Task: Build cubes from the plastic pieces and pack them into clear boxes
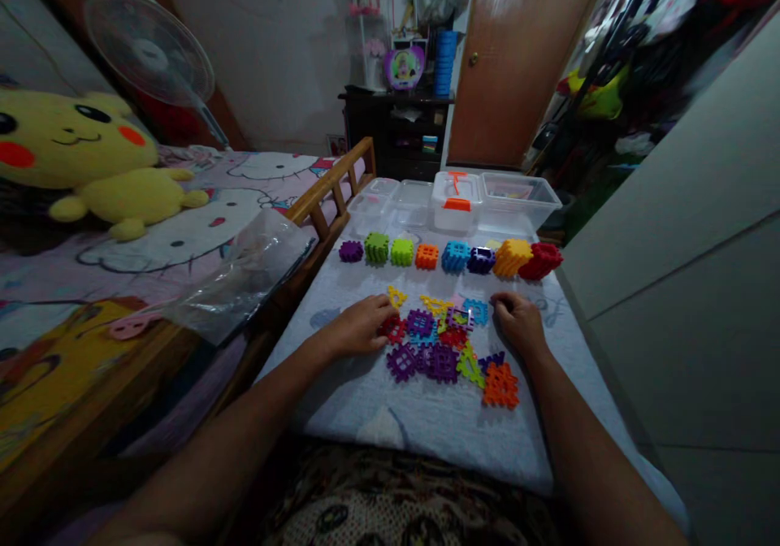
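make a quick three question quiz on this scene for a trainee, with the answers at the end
1. True or false: the left hand is at the left side of the loose pieces.
2. Which colour is the rightmost stack in the row? a) purple b) red c) light green
3. Fill in: the front latch of the lidded box is ____.

Key: 1 true; 2 b; 3 orange

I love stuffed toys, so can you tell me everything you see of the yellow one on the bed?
The yellow plush looks soft and stuffed. It has black eyes, orange-red cheeks, a thin smile and stubby limbs. Its big head is partly cut off by the picture's left edge. It lies on the pink printed bedsheet, in front of the fan.
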`<state>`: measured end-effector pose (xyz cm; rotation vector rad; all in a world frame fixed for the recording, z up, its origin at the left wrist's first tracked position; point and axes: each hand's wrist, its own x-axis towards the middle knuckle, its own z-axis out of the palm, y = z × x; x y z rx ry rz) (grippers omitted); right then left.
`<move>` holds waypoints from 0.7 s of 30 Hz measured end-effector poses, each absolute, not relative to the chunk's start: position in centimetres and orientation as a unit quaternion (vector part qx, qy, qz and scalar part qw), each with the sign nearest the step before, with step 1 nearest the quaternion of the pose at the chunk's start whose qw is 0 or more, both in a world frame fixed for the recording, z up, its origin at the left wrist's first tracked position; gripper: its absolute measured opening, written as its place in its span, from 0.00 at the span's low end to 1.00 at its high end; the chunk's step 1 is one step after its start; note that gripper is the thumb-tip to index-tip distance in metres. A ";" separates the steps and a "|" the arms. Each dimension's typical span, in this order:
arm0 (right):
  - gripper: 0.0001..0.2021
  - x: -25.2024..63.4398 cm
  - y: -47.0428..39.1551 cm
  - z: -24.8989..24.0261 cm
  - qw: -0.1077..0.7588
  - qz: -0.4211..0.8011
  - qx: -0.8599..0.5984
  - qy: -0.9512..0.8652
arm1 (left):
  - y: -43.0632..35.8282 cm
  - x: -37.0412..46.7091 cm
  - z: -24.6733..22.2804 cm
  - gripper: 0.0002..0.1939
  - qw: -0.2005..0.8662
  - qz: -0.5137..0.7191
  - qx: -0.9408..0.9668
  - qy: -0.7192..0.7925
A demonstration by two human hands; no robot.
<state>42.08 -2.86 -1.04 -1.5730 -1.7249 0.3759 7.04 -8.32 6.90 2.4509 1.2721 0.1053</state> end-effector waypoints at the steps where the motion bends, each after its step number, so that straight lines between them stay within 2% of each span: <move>1: 0.14 42.1 -2.8 -1.0 0.379 0.145 -0.615 -0.676 | -8.7 6.9 6.6 0.16 0.189 0.034 0.867 0.460; 14: 0.15 41.7 -3.6 -0.2 0.375 0.154 -0.606 -0.684 | -8.6 7.3 5.8 0.11 0.182 0.040 0.846 0.499; 21: 0.14 41.7 -3.5 -0.1 0.372 0.151 -0.595 -0.696 | -9.2 7.0 5.6 0.16 0.178 0.083 0.836 0.512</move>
